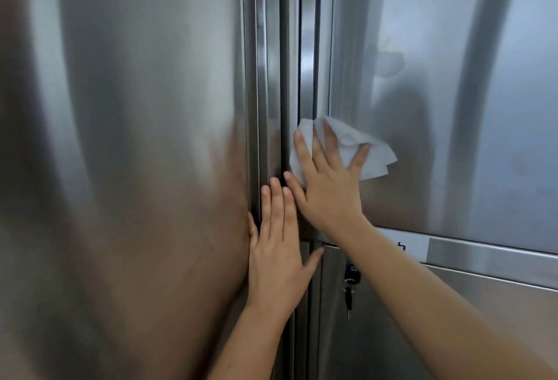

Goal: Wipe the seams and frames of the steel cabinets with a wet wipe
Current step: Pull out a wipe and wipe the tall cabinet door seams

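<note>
Two steel cabinets are seen side by side: the left cabinet [120,138] fills the 9 o'clock half of the view and the right cabinet [468,123] the 3 o'clock half. Between them a dark vertical seam [283,77] is seen running down from 12 o'clock, flanked by narrow steel frames [308,47]. The wet wipe [374,156], white and crumpled, is pressed just right of centre against the right cabinet's frame and door edge by the right hand [327,189]. Its fingers are held straight and spread over the wipe, with nothing gripped, and the wipe's loose corners are left showing at 2 o'clock of the hand. The left hand [279,246] is laid just beside it at 7 o'clock, palm flat across the seam and the left cabinet's frame, fingers straight and close together, thumb stretched toward 3 o'clock; nothing is held by it. Keys [349,286] are seen hanging at 4 o'clock of the left hand, on a lower door [338,343] below a horizontal steel rail [489,255]
</note>
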{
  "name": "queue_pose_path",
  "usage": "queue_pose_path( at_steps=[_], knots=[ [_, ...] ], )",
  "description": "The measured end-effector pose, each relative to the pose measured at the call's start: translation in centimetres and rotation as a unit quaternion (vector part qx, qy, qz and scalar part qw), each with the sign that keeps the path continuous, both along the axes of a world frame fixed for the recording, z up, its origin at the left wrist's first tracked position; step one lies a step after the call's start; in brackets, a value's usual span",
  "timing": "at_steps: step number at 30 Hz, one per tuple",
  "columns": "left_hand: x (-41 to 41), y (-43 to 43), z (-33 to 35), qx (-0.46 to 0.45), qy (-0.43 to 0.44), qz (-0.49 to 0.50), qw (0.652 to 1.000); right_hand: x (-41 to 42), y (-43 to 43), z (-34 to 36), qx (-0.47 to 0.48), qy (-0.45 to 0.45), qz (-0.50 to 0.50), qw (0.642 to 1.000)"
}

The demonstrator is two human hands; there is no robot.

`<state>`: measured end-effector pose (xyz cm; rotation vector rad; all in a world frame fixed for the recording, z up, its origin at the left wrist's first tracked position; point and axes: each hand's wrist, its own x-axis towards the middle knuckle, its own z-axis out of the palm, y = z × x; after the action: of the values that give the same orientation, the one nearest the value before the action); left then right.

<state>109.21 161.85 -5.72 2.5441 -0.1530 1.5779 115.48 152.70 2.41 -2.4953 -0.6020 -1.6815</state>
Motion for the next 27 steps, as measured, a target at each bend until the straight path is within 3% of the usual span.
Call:
queue_pose_path(
  at_steps=[4,12,19,27],
  knots=[
    [0.1,-0.1,0.1,0.004,-0.003,0.011,1.0,-0.6,-0.3,-2.6,-0.019,0.019,0.007,1.0],
    [0.0,-0.3,2.7,0.005,0.002,0.031,0.999,0.4,0.2,5.8,0.002,-0.007,-0.016,1.0],
    [-0.1,-0.1,4.4,0.035,-0.02,-0.001,0.999,0.1,-0.6,1.7,-0.042,-0.009,0.0,0.999],
    [1.0,0.1,9.2,-0.005,-0.057,-0.005,0.998,0.7,-0.1,13.3,-0.035,-0.023,-0.027,0.999]
  ],
)
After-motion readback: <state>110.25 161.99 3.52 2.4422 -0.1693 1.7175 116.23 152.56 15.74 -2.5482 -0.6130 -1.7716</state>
